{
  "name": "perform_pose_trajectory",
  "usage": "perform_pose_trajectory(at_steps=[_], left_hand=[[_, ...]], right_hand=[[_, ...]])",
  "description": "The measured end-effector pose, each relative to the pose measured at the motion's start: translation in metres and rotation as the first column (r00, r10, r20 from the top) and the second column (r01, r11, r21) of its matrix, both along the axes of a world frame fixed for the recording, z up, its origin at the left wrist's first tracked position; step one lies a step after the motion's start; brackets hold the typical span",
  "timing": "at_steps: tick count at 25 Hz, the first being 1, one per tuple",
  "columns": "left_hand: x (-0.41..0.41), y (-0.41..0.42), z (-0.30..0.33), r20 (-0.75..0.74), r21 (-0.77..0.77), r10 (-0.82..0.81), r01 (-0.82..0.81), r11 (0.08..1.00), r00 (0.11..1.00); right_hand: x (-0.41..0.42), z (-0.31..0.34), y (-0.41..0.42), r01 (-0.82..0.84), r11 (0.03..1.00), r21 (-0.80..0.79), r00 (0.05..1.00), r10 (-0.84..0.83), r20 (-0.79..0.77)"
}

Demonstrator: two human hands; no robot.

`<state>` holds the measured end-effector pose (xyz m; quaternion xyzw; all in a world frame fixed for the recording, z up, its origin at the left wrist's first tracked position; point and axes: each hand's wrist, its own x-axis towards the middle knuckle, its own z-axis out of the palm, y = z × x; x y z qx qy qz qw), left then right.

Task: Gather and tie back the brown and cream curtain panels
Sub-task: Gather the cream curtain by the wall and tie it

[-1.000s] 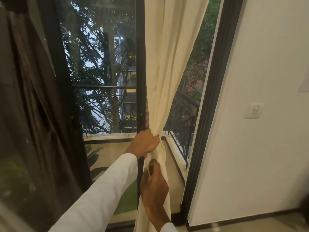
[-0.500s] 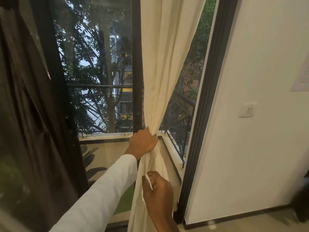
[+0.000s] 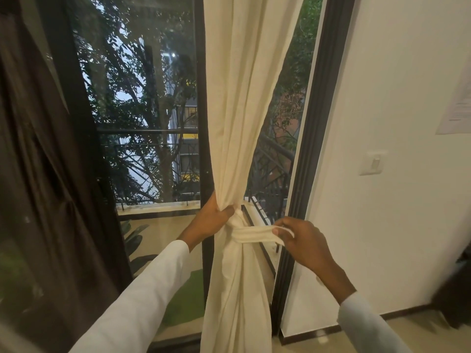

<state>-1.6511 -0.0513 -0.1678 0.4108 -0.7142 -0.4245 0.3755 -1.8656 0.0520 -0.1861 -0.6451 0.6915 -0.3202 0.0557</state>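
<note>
The cream curtain panel hangs in the middle of the glass door, bunched into a narrow waist at hip height. My left hand grips that bunched waist from the left side. A cream tie strip wraps around the gathered cloth and runs out to the right. My right hand pinches the free end of the strip, pulled level. The brown curtain panel hangs loose along the left edge, with neither hand on it.
A dark door frame stands right of the cream panel, next to a white wall with a light switch and a paper sheet. A balcony railing and trees show behind the glass.
My right hand has moved from below the gathered waist out to the right, drawing the tie strip around the cream panel. My left hand has kept its grip on the bunch.
</note>
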Motion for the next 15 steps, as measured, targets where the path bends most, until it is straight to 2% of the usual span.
perform_pose_trajectory(at_steps=[5, 9, 11, 15], left_hand=[[-0.004, 0.004, -0.006, -0.154, 0.180, -0.064, 0.092, 0.979, 0.986], [-0.009, 0.010, -0.013, -0.215, 0.305, -0.047, 0.113, 0.946, 0.976], [-0.012, 0.016, -0.013, -0.164, 0.333, -0.081, 0.132, 0.934, 0.983], [-0.007, 0.018, -0.005, -0.034, 0.282, -0.151, 0.154, 0.947, 0.988]], right_hand=[[-0.009, -0.009, -0.051, -0.059, 0.990, 0.130, 0.997, 0.065, -0.046], [0.013, -0.015, -0.074, -0.255, 0.956, 0.142, 0.964, 0.262, -0.035], [0.025, -0.018, -0.081, -0.392, 0.909, 0.141, 0.920, 0.389, 0.047], [0.039, -0.026, -0.087, -0.433, 0.884, 0.177, 0.885, 0.379, 0.271]])
